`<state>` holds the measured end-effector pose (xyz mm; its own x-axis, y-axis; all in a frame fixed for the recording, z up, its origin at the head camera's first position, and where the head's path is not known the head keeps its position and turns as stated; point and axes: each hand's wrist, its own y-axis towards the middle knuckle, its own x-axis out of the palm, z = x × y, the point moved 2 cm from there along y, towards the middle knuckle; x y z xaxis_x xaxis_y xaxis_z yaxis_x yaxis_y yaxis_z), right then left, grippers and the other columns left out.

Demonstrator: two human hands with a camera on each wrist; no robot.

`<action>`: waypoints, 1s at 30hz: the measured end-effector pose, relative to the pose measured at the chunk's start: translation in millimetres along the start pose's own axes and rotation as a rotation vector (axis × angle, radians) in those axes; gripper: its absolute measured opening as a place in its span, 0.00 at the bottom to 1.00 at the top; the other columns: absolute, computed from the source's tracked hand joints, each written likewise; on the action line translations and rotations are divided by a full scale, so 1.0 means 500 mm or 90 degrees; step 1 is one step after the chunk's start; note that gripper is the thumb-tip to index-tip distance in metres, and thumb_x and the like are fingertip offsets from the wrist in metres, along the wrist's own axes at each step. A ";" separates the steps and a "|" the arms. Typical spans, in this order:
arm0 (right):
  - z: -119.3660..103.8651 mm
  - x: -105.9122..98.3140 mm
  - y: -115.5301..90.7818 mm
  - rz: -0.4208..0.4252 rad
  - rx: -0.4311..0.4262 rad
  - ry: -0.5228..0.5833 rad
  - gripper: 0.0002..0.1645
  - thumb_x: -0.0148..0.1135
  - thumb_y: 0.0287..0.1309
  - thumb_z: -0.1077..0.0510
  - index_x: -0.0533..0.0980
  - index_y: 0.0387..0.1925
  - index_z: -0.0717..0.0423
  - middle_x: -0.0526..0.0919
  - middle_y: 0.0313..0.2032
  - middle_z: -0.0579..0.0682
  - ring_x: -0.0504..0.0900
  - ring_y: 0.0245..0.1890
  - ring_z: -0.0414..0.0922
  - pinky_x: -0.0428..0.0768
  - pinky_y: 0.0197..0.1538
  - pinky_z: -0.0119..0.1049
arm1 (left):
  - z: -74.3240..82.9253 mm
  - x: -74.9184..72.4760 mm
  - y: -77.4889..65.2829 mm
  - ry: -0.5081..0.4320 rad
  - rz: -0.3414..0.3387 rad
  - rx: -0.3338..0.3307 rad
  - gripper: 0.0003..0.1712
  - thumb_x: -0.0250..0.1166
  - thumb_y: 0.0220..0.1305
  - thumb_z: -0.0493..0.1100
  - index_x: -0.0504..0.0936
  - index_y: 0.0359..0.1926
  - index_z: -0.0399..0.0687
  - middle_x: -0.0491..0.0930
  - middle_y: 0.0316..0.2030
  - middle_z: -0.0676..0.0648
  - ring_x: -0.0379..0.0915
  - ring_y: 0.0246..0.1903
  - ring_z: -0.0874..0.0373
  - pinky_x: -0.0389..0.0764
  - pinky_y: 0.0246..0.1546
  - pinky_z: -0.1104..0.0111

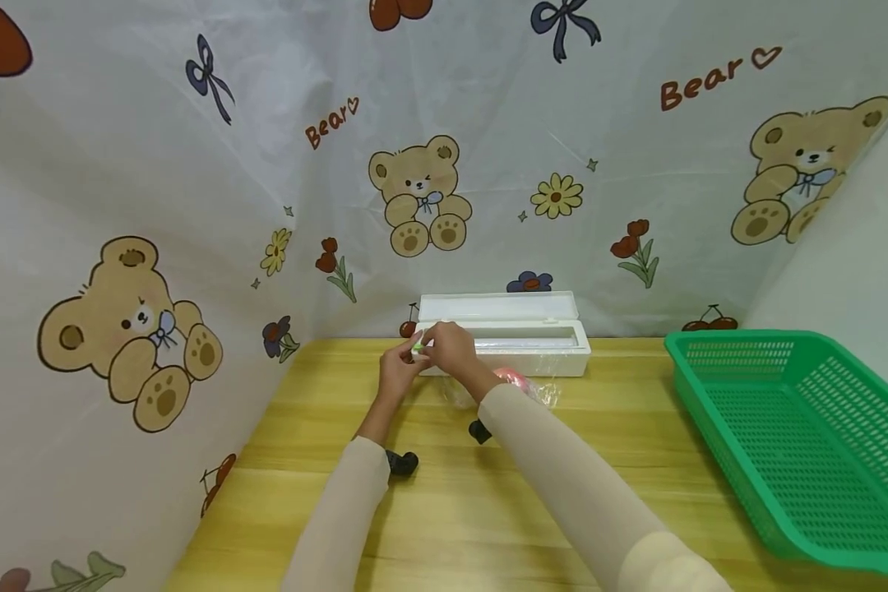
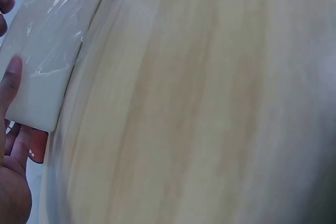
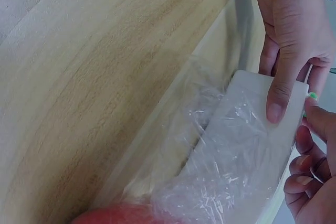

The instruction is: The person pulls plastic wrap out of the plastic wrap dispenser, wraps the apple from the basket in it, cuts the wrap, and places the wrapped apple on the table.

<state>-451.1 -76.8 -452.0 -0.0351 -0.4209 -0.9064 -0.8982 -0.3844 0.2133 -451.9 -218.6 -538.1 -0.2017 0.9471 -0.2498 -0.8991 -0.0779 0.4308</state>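
Observation:
A white cling film box [image 1: 540,364] stands at the back of the table with its lid [image 1: 497,307] raised. My left hand [image 1: 397,370] holds the box's left end, thumb on the front face and fingers round the end, as the right wrist view shows. At that same end my right hand [image 1: 450,349] pinches a small green slider [image 3: 313,95] at the box's edge. Clear film [image 3: 210,182] hangs crumpled over the front of the box and onto the table. A pinkish-red item [image 1: 513,377] lies by the film, partly hidden by my right forearm.
To the right stands a green plastic basket [image 1: 747,460] with mesh sides. A white curtain printed with bears [image 1: 422,197] rises behind and left of the wooden table [image 1: 429,526]. Black wrist cameras [image 1: 402,464] sit under both forearms.

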 end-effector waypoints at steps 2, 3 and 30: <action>-0.001 -0.004 0.001 0.005 0.002 -0.006 0.11 0.71 0.63 0.49 0.89 0.43 0.47 0.89 0.45 0.45 0.82 0.30 0.41 0.80 0.28 0.35 | -0.001 0.000 0.003 -0.001 -0.006 0.002 0.34 0.78 0.54 0.35 0.81 0.63 0.49 0.55 0.15 0.55 0.48 0.18 0.64 0.56 0.19 0.75; -0.001 -0.006 0.001 0.008 0.002 -0.008 0.10 0.71 0.63 0.50 0.89 0.43 0.47 0.89 0.44 0.45 0.82 0.30 0.41 0.81 0.28 0.35 | -0.002 0.000 0.003 -0.001 -0.010 0.002 0.34 0.78 0.54 0.36 0.81 0.63 0.49 0.55 0.15 0.55 0.48 0.18 0.64 0.56 0.19 0.75; 0.035 -0.028 0.011 0.021 -0.067 -0.097 0.27 0.66 0.56 0.65 0.65 0.08 0.47 0.61 0.11 0.41 0.60 0.19 0.40 0.62 0.22 0.34 | 0.007 -0.004 0.007 -0.024 -0.018 -0.021 0.38 0.79 0.51 0.37 0.78 0.65 0.41 0.79 0.61 0.41 0.77 0.37 0.66 0.76 0.28 0.79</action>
<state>-463.2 -58.7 -444.4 -0.1367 -0.3088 -0.9412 -0.8447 -0.4601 0.2736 -453.3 -219.8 -533.0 -0.1615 0.9602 -0.2279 -0.9167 -0.0604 0.3949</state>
